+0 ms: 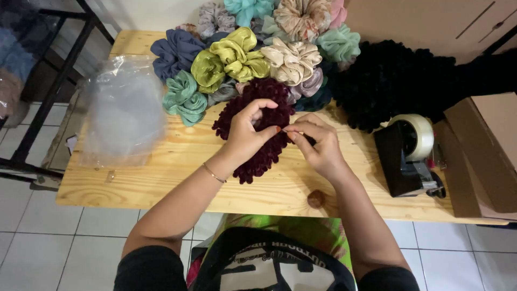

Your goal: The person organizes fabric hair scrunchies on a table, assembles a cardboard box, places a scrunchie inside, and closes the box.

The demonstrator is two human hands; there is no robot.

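Your left hand [249, 132] holds the dark red scrunchie [258, 129] with bent fingers; the thumb and fingers are pressed together on its fluffy edge; your right hand [318, 144] is beside it, with the fingertips pinched on a small thin thing [296, 132] right at the scrunchie's side; it is too tiny to tell what it is.

The dark red scrunchie lies on the wooden table [161, 172], in the middle, just in front of you; it looks longer than wide; its long way runs from the pile down toward you, leaning a little to your right; the far end touches the pile of scrunchies [253, 54]; the near end sits close to the table edge.

I think you are at the fiddly step now, working a small bit on the scrunchie's right side; both hands meet at one spot; a next move would need a steady pinch and a soft pull, so the fluffy cloth does not slip out of the left hand.

Other things sit around; a clear plastic bag [124, 110] lies well off to your left; a tape holder [409, 153] with a roll stands to your right; a brown cardboard box [484, 145] is past it; a heap of black fluffy stuff [393, 81] rests behind your right hand.
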